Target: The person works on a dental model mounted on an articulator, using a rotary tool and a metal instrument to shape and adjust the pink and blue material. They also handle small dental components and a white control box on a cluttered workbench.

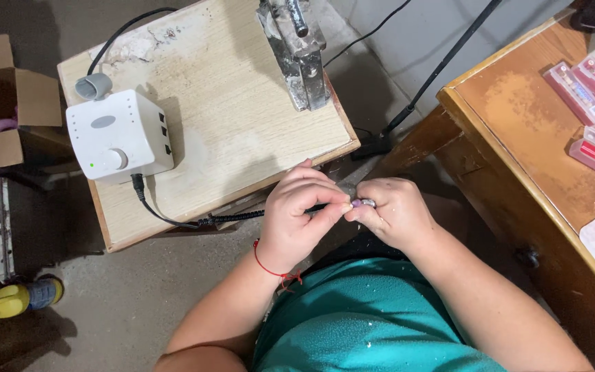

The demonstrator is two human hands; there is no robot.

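At 6 o'clock below bench (242, 138), both hands meet. Left hand (297, 217) clenched round dark handpiece, cord (232, 218) trailing to white control box (118, 134) at 10 o'clock. Right hand (394, 213) pinches small purple piece (357, 203) steady against tip, close for control.

Between my left hand (296, 217) and right hand (395, 215) I pinch a small metal piece (365, 202), shiny, with a matt purplish bit. At ten o'clock, the control box (118, 136) is smooth white plastic, semi-gloss. Its stand (242, 117) is pale laminated wood, worn and chipped rough at the far edge. At twelve o'clock, the clamp (301, 52) is dull, scuffed metal. At three o'clock, the table (518, 131) is varnished brown wood, rubbed matt in patches.
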